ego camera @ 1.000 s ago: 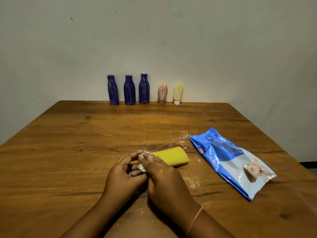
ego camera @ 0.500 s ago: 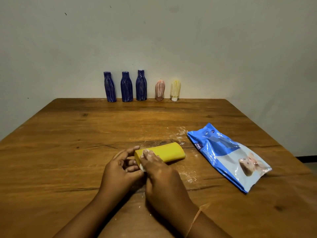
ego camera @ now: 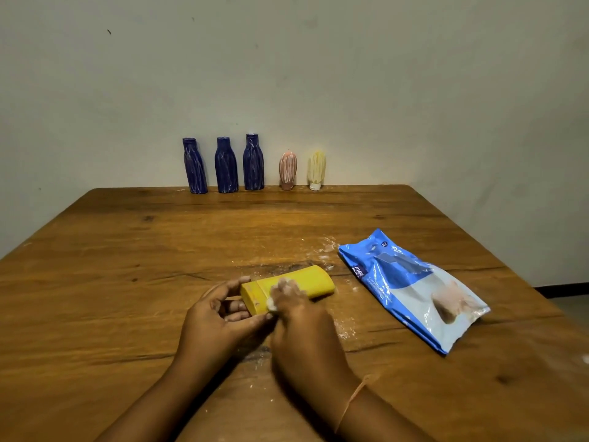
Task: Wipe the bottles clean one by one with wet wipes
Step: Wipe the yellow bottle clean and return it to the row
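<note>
At the near middle of the wooden bench [ego camera: 127, 250] a yellow bottle [ego camera: 306, 282] lies on its side, its cap end toward the person and its base pointing away to the right. The left hand [ego camera: 220, 317] cups the cap end: the thumb reaches over the far side and the fingers curl under and around the near edge, so its grip is closed on the yellow bottle and steadies it. The right hand [ego camera: 302, 333] lies over the bottle's near flank with a small white wet wipe [ego camera: 272, 304] bunched under its fingertips, the grip pinched on the wipe and pressed against the yellow surface just beside the cap. The fingertips of this hand are blurred. White smears and crumbs speckle the wood around and beyond the bottle.

To the right, apart from the hands, a blue and white wet wipes pack [ego camera: 411, 288] lies flat, angled toward the near right corner.

Along the far edge, against the wall [ego camera: 318, 74], five more bottles stand upright in a row: three dark blue bottles [ego camera: 226, 165] streaked with white, then a pink bottle [ego camera: 288, 170] and a pale yellow bottle [ego camera: 316, 170], both smaller, streaked, and standing on their caps.

A thin thread band [ego camera: 352, 398] circles the right wrist.
</note>
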Demonstrator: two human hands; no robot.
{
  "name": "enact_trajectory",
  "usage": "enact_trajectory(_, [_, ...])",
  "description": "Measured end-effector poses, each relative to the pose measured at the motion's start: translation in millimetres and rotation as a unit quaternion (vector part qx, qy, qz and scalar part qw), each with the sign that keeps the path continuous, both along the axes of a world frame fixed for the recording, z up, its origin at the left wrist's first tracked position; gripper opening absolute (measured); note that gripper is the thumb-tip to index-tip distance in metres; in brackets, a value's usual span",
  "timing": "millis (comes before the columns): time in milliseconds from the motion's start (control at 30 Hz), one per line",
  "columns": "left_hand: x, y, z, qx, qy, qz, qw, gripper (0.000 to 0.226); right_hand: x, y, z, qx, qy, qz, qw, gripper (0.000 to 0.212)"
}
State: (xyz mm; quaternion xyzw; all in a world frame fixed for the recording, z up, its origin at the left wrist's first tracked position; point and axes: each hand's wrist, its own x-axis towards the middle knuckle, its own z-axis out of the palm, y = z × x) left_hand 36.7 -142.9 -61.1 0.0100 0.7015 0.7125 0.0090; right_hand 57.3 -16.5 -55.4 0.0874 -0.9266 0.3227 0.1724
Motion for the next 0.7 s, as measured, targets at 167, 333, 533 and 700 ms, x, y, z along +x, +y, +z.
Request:
enact_trajectory(167, [-1.5,-2.0,-2.3,0.01,-0.005,0.002,1.0,0.058,5.7,-9.7,-1.6,-0.027,-0.008,0.036,0.999,0.056])
enact_trajectory(333, [-2.4,-0.1,0.5,0.011,-0.016,0.008,1.0,0.057,-29.4,45.6,-11.1,-0.003,-0.023,-0.12,0.992,0.043])
enact_trajectory(533, [-2.6,-1.5,-3.4,0.002,-0.013,0.012,1.0,0.056,-5.2,6.0,-1.9,0.017,0.029,0.01,0.999,0.047])
enact_trajectory(700, [-2.6,-4.2,-7.0,-0.022,-0.002,0.008,1.0,0.062,-3.9,14.4,-3.0,0.026,-0.002,0.079,0.997,0.048])
